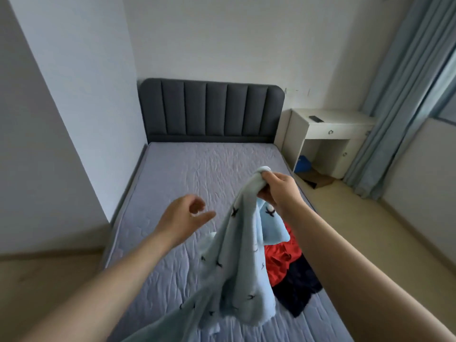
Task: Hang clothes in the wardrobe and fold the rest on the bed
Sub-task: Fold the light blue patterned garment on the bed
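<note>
My right hand grips one end of a light blue garment with small dark prints and holds it up above the bed. The cloth hangs down toward the bottom of the view. To its left, my left hand hovers over the mattress with loosely curled fingers and holds nothing. On the bed's right side, under the blue cloth, lie a red garment and a dark navy garment, both crumpled. The wardrobe is out of view.
A dark grey padded headboard stands at the far end of the bed. A white desk with a small dark object on top sits to the right. Blue curtains hang at the far right. A white wall runs along the left.
</note>
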Demonstrator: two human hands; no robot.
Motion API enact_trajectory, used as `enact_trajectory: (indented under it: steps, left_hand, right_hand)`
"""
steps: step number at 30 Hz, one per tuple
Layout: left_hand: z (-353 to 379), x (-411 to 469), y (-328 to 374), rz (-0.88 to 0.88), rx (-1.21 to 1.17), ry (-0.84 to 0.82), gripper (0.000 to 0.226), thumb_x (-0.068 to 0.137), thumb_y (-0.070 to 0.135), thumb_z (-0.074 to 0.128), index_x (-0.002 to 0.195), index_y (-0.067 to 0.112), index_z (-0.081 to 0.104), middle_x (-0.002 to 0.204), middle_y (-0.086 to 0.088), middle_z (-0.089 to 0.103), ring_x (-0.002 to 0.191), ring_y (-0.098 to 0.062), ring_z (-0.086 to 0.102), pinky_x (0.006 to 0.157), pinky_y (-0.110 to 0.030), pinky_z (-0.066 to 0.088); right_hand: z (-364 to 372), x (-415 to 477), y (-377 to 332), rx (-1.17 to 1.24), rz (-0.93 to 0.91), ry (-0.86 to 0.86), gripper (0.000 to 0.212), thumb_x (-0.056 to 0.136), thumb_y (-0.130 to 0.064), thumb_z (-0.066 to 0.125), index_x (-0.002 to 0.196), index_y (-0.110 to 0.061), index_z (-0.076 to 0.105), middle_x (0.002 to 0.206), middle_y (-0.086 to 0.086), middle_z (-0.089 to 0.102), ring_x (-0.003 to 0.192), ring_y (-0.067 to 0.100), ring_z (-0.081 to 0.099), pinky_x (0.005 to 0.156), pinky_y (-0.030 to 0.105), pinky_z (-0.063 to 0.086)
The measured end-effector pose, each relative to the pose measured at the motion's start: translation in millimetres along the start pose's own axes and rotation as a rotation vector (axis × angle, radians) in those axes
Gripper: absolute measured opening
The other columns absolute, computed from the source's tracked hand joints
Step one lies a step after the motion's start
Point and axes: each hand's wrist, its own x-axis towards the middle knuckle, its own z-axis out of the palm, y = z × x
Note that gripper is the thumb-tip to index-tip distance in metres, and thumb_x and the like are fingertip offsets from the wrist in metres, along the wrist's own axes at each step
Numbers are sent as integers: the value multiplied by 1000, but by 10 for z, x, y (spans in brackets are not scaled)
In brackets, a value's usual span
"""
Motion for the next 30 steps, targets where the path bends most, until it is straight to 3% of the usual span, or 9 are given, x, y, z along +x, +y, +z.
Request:
enact_trajectory:
  steps: [2,6,9,11,13,17,24,26,30]
  left_hand:
    - [88,-153,-5,1,-59,-82,32,72,52,76,82,25,60,78,10,66,67,3,58,61,-10,39]
    - [197,-301,62,-26,-148,-209,78,51,82,65,107,28,58,104,17,62,92,1,60,80,-20,51]
    - [211,-270,190,-27,-210,-197,82,48,85,64,111,32,53,108,24,57,97,3,57,80,-22,53]
    - [229,-233,330,13,-247,-156,79,52,82,67,114,35,50,107,24,56,94,6,57,77,-18,52]
    - [260,-169,472,19,-268,-88,79,58,79,67,117,28,53,109,15,59,96,-4,61,79,-27,55]
    - [219,-30,661,59,-269,-13,28,91,35,59,82,9,61,71,-5,68,63,-21,68,67,-40,57]
    - [36,132,854,55,-547,124,26,95,17,53,76,1,61,58,-4,68,60,-26,70,67,-42,58]
    - [-9,205,934,48,-584,155,28,95,16,54,80,-6,59,58,-2,68,60,-23,71,69,-45,59]
    - [-62,282,1020,-14,-646,219,27,95,20,53,84,-3,62,64,-3,72,63,-20,71,76,-41,58]
  right_hand:
    - [88,29,-137,61,13,4,21,97,-15,53,83,-9,66,82,12,67,70,17,70,66,30,58]
    - [224,-8,-433,177,7,-6,17,97,-11,52,85,-7,63,84,11,63,71,16,67,58,25,58]
    - [271,-72,-688,278,-25,-27,15,96,-11,55,86,-6,64,85,11,64,79,18,65,56,23,57]
    - [279,-111,-846,344,-47,-70,14,95,-12,56,88,-4,66,84,11,67,79,19,67,59,23,57]
    - [282,-141,-971,384,-75,-122,15,95,-12,56,90,-2,66,82,12,71,76,18,70,61,23,57]
    - [204,-162,-1077,441,-134,-159,16,96,-11,55,95,2,65,81,12,74,77,18,73,65,23,57]
    - [-274,-101,-704,219,-20,-225,8,99,-18,52,104,-17,57,115,9,59,112,25,58,92,37,52]
    - [-391,-144,-520,99,2,-233,19,97,-21,55,115,-17,55,126,10,57,115,25,56,95,38,49]
    - [-530,-290,-212,-166,7,-332,76,75,-40,70,140,-10,43,132,10,56,116,21,58,99,35,49]
